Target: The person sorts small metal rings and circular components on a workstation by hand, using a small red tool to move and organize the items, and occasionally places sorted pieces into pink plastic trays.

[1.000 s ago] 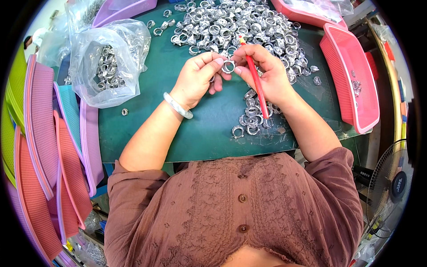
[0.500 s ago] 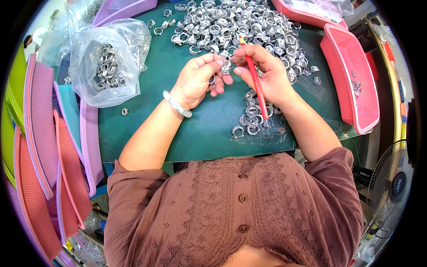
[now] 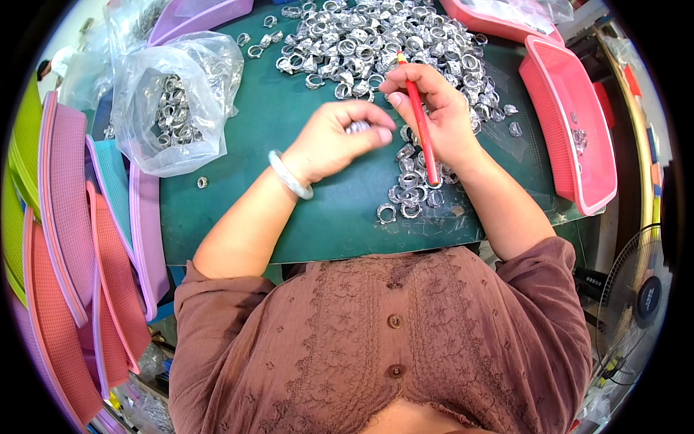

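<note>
My left hand [image 3: 336, 139] curls its fingers around a small silver ring [image 3: 358, 126] above the green mat [image 3: 289, 217]; a pale bangle sits on that wrist. My right hand [image 3: 437, 116] grips a red stick-like tool [image 3: 421, 130], its tip pointing down toward a small heap of silver rings [image 3: 412, 189] just below both hands. A large spread of silver rings [image 3: 376, 40] lies beyond the fingers at the far side of the mat.
A clear plastic bag of rings [image 3: 170, 108] lies at the left. Pink baskets [image 3: 571, 123] stand at the right and far right. Stacked pink, purple, teal and green trays [image 3: 65, 239] line the left edge. A fan [image 3: 640, 304] stands at the lower right.
The left hand has drawn the ring away from the right hand and closed its fingers over it. The right hand with the red tool stayed about where it was.
</note>
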A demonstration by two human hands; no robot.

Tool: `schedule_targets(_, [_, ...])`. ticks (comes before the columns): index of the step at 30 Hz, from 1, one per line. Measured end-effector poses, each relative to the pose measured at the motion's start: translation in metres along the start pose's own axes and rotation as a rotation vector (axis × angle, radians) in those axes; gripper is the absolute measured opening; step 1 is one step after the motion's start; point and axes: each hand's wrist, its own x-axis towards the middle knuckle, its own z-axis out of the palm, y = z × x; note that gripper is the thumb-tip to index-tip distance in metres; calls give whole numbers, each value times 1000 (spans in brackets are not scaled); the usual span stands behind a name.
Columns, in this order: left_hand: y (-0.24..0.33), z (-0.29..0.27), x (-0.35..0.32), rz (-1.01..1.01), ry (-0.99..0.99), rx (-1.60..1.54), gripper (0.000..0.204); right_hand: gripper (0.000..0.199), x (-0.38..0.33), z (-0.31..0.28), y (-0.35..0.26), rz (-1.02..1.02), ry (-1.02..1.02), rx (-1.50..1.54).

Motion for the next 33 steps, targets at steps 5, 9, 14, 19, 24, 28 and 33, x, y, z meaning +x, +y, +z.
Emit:
schedule_targets(5, [-1,24,-3,123,-46,569,18,20,1,1,-2,18,15,0])
schedule_targets(9, [-11,25,0,227,-31,583,19,20,1,0,-1,13,5,-1])
schedule_targets(14, [-9,23,0,138,21,405,11,20,0,1,2,30,10,17])
schedule_targets(19, [-10,13,4,154,248,-17,9,22,1,1,1,38,-3,8])
schedule_targets(24, [-10,11,5,246,346,-22,10,27,-1,1,-4,101,-32,41])
schedule_targets(28, [-10,12,4,313,370,72,10,31,-1,-1,-6,69,-93,35])
schedule_targets(33, [-10,12,3,332,359,105,10,34,-1,0,-4,37,-96,59])
